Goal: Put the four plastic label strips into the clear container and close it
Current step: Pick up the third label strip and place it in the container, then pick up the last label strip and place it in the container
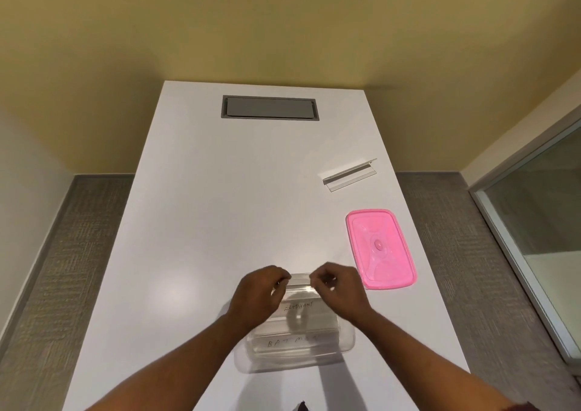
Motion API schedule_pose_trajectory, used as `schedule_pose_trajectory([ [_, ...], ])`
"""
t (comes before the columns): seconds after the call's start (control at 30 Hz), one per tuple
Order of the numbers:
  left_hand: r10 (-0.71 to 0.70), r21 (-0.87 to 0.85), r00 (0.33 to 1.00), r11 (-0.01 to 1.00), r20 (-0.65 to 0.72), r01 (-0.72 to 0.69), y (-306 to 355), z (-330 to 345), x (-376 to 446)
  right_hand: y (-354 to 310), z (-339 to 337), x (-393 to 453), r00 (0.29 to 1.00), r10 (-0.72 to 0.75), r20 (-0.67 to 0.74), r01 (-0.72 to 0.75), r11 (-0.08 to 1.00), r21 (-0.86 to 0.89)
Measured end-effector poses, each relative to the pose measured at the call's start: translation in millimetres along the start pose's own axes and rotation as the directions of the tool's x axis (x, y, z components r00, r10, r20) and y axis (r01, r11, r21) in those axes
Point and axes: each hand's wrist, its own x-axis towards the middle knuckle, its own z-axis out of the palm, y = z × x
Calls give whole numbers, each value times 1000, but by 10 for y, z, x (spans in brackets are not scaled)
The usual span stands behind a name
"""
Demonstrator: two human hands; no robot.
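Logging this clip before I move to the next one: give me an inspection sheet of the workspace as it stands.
Surface: white table, with a closed grey hatch at the far end.
Job's things: clear container open at the near edge, holding strips marked ELEPHANT and BAT...; third strip held over its far rim; fourth strip lying far right; pink lid off, to the container's right.
Clutter: nothing seen.
Hands: left hand and right hand each pinch an end of the third strip.
Cables: nothing seen.
Surroundings: yellow wall, grey carpet, glass partition on the right.
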Motion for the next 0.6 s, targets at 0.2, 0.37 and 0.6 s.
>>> schedule_pose_trajectory([
  [0.2,-7,85,999,996,-38,11,-191,-99,459,-101,-338,795,986,120,-116,-109,990,94],
  [0.37,-145,124,989,982,-7,145,-571,-88,788,25,-544,1514,946,287,-152,-267,953,141],
  [0.6,-254,329,928,931,273,158,-1281,87,1053,313,-652,2398,863,494,-103,-478,866,146],
])
